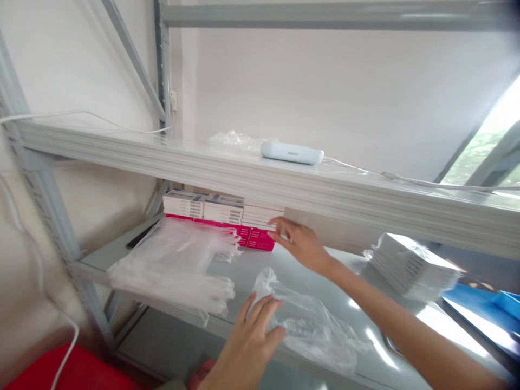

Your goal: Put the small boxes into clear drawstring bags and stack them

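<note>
My right hand reaches under the upper shelf to the right end of a stack of white and pink flat boxes. Its fingertips touch the edge of the top white boxes; the fingers are bent, but I cannot see whether they grip one. My left hand rests lower down on a crumpled clear plastic bag lying on the lower shelf, fingers spread flat over its near end.
A pile of clear plastic bags lies at the left of the lower shelf. A stack of white packets sits at the right. On the upper shelf lie a pale blue device and cables. A red object is below left.
</note>
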`<action>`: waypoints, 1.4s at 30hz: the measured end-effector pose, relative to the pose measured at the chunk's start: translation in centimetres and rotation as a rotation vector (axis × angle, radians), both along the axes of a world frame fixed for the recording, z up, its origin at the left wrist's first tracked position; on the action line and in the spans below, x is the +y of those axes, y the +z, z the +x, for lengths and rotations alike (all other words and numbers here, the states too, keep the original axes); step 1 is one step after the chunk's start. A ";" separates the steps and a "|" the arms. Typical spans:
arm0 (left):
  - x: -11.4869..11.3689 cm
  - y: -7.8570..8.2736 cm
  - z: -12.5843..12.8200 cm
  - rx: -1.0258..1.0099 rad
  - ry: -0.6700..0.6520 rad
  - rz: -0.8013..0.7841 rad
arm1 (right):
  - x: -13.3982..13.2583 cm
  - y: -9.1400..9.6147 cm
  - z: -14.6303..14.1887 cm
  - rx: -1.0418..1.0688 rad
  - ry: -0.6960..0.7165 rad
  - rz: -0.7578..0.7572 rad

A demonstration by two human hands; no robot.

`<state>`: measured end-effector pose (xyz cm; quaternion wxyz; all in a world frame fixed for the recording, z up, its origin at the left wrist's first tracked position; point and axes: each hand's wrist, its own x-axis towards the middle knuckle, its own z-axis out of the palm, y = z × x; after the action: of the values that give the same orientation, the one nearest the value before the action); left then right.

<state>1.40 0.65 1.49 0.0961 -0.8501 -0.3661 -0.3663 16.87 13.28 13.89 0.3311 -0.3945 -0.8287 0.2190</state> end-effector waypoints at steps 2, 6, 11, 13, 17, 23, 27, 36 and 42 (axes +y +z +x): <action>-0.8 1.2 0.7 0.021 0.023 0.096 | -3.7 -2.8 1.1 -0.068 0.078 -0.260; -2.5 2.0 3.1 0.037 -0.004 0.208 | -10.0 -6.5 2.6 0.222 0.193 -0.790; -5.4 -0.2 4.7 -0.270 -0.032 0.300 | -14.1 -4.7 3.6 0.667 0.109 -0.850; -6.3 -0.6 4.5 -0.528 0.018 0.350 | -15.4 -3.7 4.2 0.774 0.062 -0.805; -7.1 0.7 3.6 -0.713 -0.024 0.005 | -18.0 -3.5 5.1 0.878 0.002 -0.725; -8.1 3.0 3.4 -0.816 -0.108 -0.294 | -20.1 -5.3 4.8 0.986 -0.012 -0.675; -8.6 3.5 3.5 -0.828 -0.100 -0.352 | -21.0 -6.0 4.7 0.968 -0.047 -0.618; -6.2 1.3 1.2 -1.258 -0.011 -0.515 | -19.1 -7.2 8.5 0.958 -0.124 -0.562; -2.4 -0.7 -1.4 -1.147 0.091 -0.425 | -14.9 -8.4 16.0 0.921 -0.310 -0.586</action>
<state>0.00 -1.79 0.82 -0.2723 -0.5015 -0.4606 -0.6799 32.86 -1.63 5.46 0.5633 -0.4510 -0.4356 0.5381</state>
